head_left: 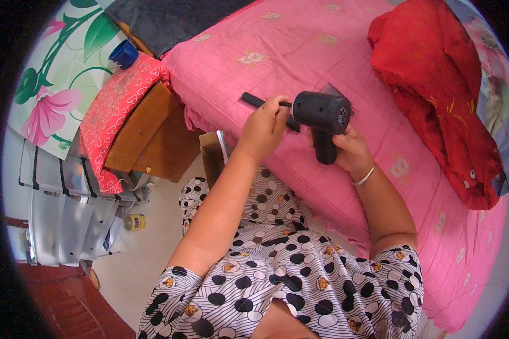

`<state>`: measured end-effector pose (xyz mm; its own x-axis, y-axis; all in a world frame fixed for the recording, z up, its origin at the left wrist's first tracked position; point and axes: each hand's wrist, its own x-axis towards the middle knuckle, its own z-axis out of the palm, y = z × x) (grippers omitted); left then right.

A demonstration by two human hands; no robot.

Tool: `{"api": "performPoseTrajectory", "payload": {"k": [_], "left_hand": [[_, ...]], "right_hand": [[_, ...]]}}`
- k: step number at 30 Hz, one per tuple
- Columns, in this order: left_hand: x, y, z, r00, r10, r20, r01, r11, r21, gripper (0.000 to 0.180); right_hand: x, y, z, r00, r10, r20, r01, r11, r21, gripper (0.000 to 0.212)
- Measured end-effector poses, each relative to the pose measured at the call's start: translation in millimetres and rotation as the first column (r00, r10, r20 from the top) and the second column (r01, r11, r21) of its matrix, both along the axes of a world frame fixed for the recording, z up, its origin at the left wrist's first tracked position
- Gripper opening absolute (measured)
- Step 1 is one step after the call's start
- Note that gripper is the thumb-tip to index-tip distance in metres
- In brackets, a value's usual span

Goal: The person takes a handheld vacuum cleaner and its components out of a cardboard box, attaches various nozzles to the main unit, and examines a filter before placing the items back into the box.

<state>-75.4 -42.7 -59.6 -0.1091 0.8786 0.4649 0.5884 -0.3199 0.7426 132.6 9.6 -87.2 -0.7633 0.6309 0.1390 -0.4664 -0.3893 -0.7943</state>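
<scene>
My right hand (353, 148) is closed around the handle of a black gun-shaped handheld device (318, 110) with a pale ring at its front and a vented round back. A white bracelet (364, 176) circles that wrist. My left hand (264, 127) pinches a thin dark attachment (285, 104) at the device's front, on the left side. Behind the left hand runs a black bar-shaped piece (253, 100); whether it lies on the bed or is held cannot be made out. A greyish see-through piece (335, 95) shows partly behind the device.
The bed has a pink quilted cover (254, 34). Red cloth (430, 73) lies on its right side. At left stand a wooden cabinet (147, 133) with a heart-patterned cover (116, 107), a blue cup (123, 53), clear drawers (62, 226) and a tin can (134, 222) on the floor.
</scene>
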Motion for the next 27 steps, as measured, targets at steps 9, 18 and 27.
{"api": "performPoseTrajectory", "payload": {"k": [9, 18, 27], "left_hand": [[1.2, 3.5, -7.7, 1.0, -0.026, 0.007, 0.026, 1.0, -0.014, 0.021], [-3.1, 4.0, -12.0, 0.999, 0.024, -0.036, -0.025, 0.998, -0.052, 0.016], [-3.4, 4.3, -16.9, 0.997, 0.025, -0.074, -0.028, 0.999, -0.04, 0.016]], "right_hand": [[3.9, 0.8, -1.1, 1.0, -0.007, -0.004, 0.007, 1.0, 0.005, 0.061], [-0.8, 2.5, 1.9, 0.999, -0.033, 0.029, 0.034, 0.999, -0.031, 0.064], [1.8, 5.1, -0.3, 0.992, 0.083, -0.096, -0.102, 0.973, -0.209, 0.057]]}}
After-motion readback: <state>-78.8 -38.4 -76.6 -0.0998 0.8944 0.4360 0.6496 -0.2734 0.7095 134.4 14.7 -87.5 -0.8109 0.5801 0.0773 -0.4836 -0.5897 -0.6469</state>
